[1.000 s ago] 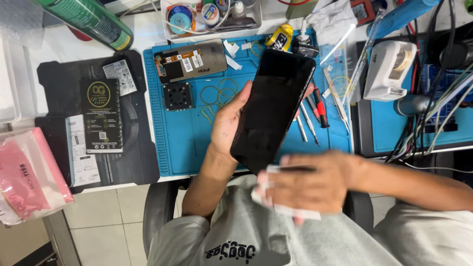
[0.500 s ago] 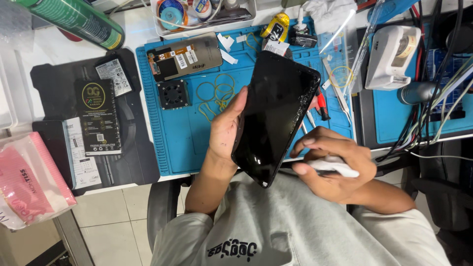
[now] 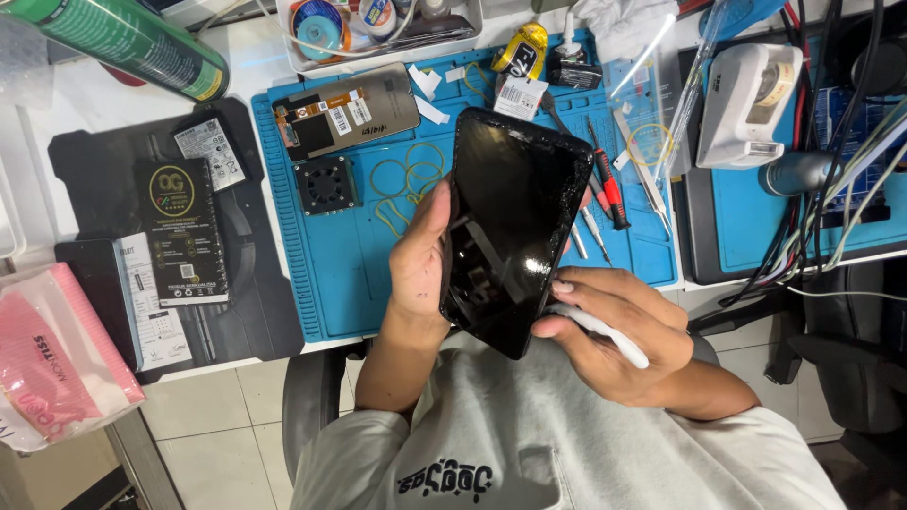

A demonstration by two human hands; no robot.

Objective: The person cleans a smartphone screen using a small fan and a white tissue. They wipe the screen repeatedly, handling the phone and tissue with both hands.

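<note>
The left hand gripped the black phone screen upright over the near edge of the blue work mat, while the right hand, closed around a white cloth, pressed its lower right edge, wiping apparently unfinished.

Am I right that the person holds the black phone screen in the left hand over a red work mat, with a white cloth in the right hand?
Not quite: the work mat is blue, as the head view shows. The left hand does hold the black phone screen, and the right hand holds the white cloth.
</note>
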